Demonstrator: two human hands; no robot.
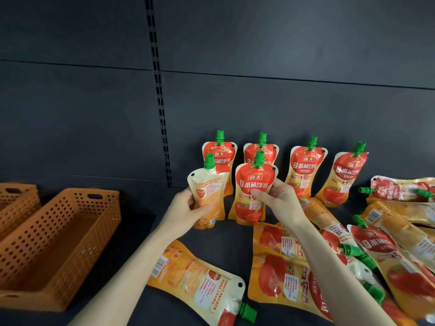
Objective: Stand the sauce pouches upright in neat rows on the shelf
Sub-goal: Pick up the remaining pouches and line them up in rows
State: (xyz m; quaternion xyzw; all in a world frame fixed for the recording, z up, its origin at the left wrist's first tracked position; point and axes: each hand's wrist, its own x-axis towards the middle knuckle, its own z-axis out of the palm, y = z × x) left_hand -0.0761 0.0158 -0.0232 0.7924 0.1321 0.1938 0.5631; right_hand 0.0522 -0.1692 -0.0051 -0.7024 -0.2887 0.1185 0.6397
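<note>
On shelf (pixel 131 231): each hand's fingers grasping one upright pouch (left (pixel 207 198), right (pixel 253 194)); orange basket (pixel 58 236) bare.

We have 1 head-worn wide-angle view, looking forward and slightly down into a dark shelf (pixel 131 234) bay from close range, its back panel (pixel 282 55) facing us, both forearms reaching in from the bottom edge

Dim, soft light; wide-angle edge warping

Left of the standing pouches (pixel 284 165) the dark shelf (pixel 141 203) lay bare as far as the orange basket (pixel 61 243); right of them, fallen pouches (pixel 388 231) crowded the floor.
</note>
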